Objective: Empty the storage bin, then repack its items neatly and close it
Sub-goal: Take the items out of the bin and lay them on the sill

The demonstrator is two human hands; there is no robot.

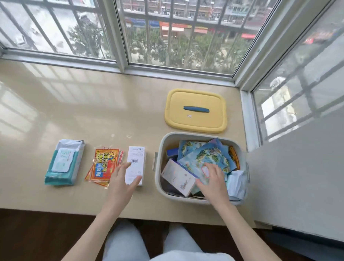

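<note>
Over on the glossy beige window ledge (69, 106), a row of three: teal-and-white soft pack of wipes (64, 162) at the far left; next, a fan of orange-and-red foil sachets (103, 165) printed with big yellow Chinese characters and a cartoon figure, too blurred to read; then a tall white cardboard box (136, 160) lying flat, barcode mid-panel, fine print above and below too small to make out. Just right of that, the pale grey plastic storage bin (198, 135), open and crowded: blue map-printed flat packets (205, 155) on top, a white pastel-printed carton (178, 176) tilted against the near-left wall, an orange-edged packet (234, 156) tucked at the right wall, crumpled white plastic wrapping (237, 182) in the near-right corner. Beyond the bin, flat on the ledge, the yellow rounded lid (195, 121) with dark blue bar handle and a tiny unreadable sticker. Left hand (123, 179) spread wide, fingers straight, over the near end of the white box, contact impossible to judge. Right hand (214, 181) down inside the bin, fingers bent onto the blue packets beside a red-outlined white label; pinching or merely pressing, cannot tell.
</note>
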